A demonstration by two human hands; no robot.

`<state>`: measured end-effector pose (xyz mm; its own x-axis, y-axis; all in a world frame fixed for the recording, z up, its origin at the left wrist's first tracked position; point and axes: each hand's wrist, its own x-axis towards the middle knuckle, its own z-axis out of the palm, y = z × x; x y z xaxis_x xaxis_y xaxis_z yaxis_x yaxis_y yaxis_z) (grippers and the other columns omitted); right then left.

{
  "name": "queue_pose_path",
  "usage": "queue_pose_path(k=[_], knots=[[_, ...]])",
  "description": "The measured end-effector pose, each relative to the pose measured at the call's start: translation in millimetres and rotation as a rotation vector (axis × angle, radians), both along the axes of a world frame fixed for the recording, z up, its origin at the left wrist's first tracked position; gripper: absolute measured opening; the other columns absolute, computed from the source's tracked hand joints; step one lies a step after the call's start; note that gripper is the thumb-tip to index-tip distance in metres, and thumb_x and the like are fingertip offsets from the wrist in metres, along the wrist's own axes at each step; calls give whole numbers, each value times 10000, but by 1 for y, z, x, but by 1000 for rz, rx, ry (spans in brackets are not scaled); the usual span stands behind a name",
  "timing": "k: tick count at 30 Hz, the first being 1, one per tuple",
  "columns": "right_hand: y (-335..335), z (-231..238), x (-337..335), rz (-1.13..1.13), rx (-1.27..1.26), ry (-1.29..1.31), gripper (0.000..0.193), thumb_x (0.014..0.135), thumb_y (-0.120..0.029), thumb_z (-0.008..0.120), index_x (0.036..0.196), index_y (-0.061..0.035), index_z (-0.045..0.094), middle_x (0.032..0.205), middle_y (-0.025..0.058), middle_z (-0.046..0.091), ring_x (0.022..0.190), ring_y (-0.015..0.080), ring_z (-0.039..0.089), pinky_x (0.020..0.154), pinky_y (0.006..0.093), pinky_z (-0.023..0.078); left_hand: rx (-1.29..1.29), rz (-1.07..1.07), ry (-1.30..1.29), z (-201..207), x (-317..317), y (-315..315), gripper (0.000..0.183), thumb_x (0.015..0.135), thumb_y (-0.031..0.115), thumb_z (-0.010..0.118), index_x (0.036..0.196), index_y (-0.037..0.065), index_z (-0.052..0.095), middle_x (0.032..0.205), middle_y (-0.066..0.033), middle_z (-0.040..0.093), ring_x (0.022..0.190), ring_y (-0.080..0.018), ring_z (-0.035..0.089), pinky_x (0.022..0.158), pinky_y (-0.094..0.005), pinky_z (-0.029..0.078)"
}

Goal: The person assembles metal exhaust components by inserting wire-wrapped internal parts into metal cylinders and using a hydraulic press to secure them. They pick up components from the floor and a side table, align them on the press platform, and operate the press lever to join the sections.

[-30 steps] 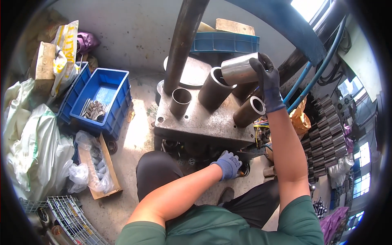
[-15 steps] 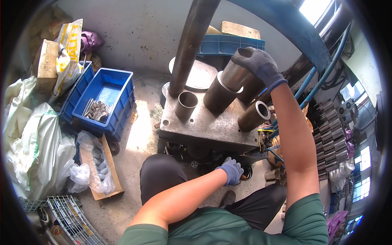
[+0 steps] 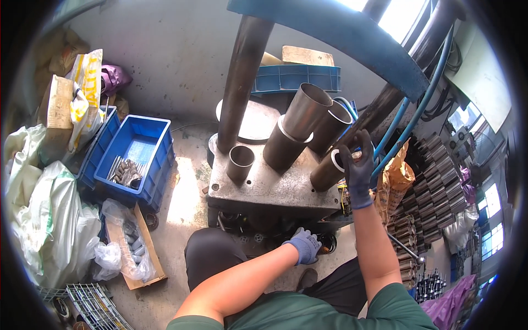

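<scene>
My right hand (image 3: 357,168), in a dark grey glove, is raised beside the short dark tube (image 3: 324,175) with a pale ring at its mouth. Its thumb and fingers are apart, close to that ring; whether they touch it I cannot tell. A shiny metal tube (image 3: 309,113) stands uncovered in the pale collar (image 3: 281,132) of a thick dark cylinder (image 3: 286,151) on the metal press plate (image 3: 258,192). Low under the plate's front edge, my left hand (image 3: 304,246), in a light grey glove, has its fingers curled; what they hold is hidden.
A smaller open tube (image 3: 240,163) and another wide tube (image 3: 331,126) stand on the plate. A steel column (image 3: 242,82) and a blue curved beam (image 3: 341,36) rise around it. Left are a blue crate (image 3: 159,176) and white sacks (image 3: 55,214); right, stacked metal tubes (image 3: 434,187).
My right hand has let go of the shiny tube and moved down and toward me, to the ringed tube. The shiny tube stays in the collar. My left hand keeps its place under the plate.
</scene>
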<state>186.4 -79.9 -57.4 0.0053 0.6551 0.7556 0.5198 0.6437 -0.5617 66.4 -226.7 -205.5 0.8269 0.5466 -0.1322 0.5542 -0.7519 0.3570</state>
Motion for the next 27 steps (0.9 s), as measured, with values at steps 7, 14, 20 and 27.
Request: queue_pose_path(k=[7, 14, 20, 27], knots=[[8, -123, 66, 52, -365, 276, 1038, 743, -161, 947, 1552, 2, 318, 1459, 146, 542, 1336, 247, 541, 1141, 372, 445, -60, -29, 46, -5, 6, 0, 609, 903, 533, 659, 1366, 138, 650, 1293, -159, 650, 1213, -350, 609, 1049, -529, 451], [23, -145, 57, -185, -355, 219, 1079, 610, -261, 1021, 1468, -32, 409, 1417, 142, 587, 1286, 263, 582, 1111, 387, 480, -150, -58, 147, -2, 7, 1, 591, 944, 499, 601, 1405, 130, 627, 1430, -165, 606, 1308, -370, 565, 1108, -553, 408], [-19, -144, 36, -151, -246, 307, 873, 663, -171, 966, 1385, -25, 497, 1329, 108, 628, 1173, 236, 625, 1028, 375, 522, -100, -60, 118, -22, 11, 1, 648, 921, 554, 595, 1422, 144, 616, 1389, -183, 618, 1261, -383, 591, 1085, -564, 433], [-61, -52, 4, 174, -251, 703, 628, 783, -177, 782, 1351, -18, 565, 1308, 87, 617, 1186, 221, 588, 1032, 372, 476, -131, -91, 124, -8, 14, -5, 610, 934, 540, 620, 1403, 149, 619, 1363, -168, 626, 1251, -367, 602, 1056, -557, 450]])
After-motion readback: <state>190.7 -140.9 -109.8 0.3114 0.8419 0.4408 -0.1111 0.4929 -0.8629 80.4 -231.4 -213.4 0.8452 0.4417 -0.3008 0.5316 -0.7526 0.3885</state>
